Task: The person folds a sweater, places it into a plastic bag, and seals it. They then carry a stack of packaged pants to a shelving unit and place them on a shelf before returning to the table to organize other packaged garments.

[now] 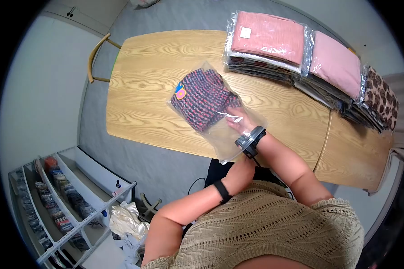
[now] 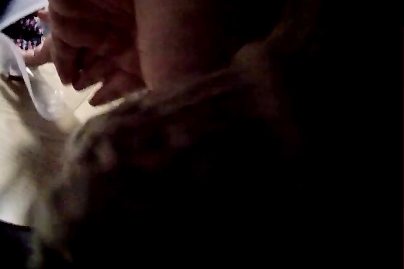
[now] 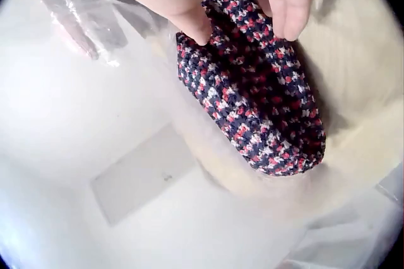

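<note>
Floor (image 1: 166,181): grey, it showed beyond the bench and along its left edge.
Bench (image 1: 161,54): pale wood with a bold grain and a seam near its right end; it stood in front of the person.
Sweater (image 1: 274,224): olive knit with an openwork pattern, worn by the person at the bench.
Rack (image 1: 98,210): white-edged, at lower left, its slanted compartments lined with small packed goods.
Packed stacks: three stood in a row along the bench's far right side, topped by a salmon-pink pack (image 1: 274,40), a paler pink pack (image 1: 336,65) and a leopard-print pack (image 1: 382,98).
Bag (image 1: 217,141): see-through plastic, lying on the bench near its front edge, mouth toward the person.
Knitted piece (image 1: 197,105): inside the bag, dark with red and white flecks, its opening toward the right hand.
Right grip (image 1: 240,121): reached into the bag, at the knitted piece's opening; thumb and fingers stood apart, fairly wide.
Left grip (image 1: 242,171): by the bag's mouth, just beside the right wrist; whether it held the plastic could not be told, the left wrist view being mostly dark.
Wristband (image 1: 221,191): black, round the left wrist.
Patch (image 1: 180,91): small, blue, pink and yellow, on the knitted piece.
</note>
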Demonstrator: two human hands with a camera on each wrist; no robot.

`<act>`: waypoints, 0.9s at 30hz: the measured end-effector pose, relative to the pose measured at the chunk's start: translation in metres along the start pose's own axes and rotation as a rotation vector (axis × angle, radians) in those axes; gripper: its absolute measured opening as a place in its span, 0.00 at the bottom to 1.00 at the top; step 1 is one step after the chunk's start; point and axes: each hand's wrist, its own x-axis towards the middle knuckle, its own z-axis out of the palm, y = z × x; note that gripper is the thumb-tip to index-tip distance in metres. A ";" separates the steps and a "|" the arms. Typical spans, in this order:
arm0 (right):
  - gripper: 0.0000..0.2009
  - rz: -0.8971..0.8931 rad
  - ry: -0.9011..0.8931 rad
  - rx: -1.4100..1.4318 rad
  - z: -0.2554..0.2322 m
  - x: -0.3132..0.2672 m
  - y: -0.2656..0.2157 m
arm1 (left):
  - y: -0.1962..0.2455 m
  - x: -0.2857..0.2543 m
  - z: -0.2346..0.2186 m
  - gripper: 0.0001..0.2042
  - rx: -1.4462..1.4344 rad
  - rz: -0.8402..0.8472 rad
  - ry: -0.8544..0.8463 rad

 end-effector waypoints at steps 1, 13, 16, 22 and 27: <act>0.42 0.001 0.000 -0.004 0.003 -0.003 -0.003 | -0.002 0.009 0.034 0.11 0.025 -0.239 0.030; 0.40 -0.128 0.019 -0.040 0.056 0.003 0.004 | -0.032 0.035 0.092 0.20 0.061 -0.541 0.032; 0.37 -0.120 0.082 -0.071 0.078 0.026 0.006 | -0.039 0.036 0.079 0.20 -0.599 -0.560 0.152; 0.30 -0.411 -0.173 0.205 0.093 0.057 0.007 | -0.038 0.025 0.097 0.19 -0.324 -0.485 0.193; 0.29 -0.696 0.096 -0.274 0.067 0.091 0.026 | -0.036 0.022 0.057 0.22 -0.352 -0.505 -0.087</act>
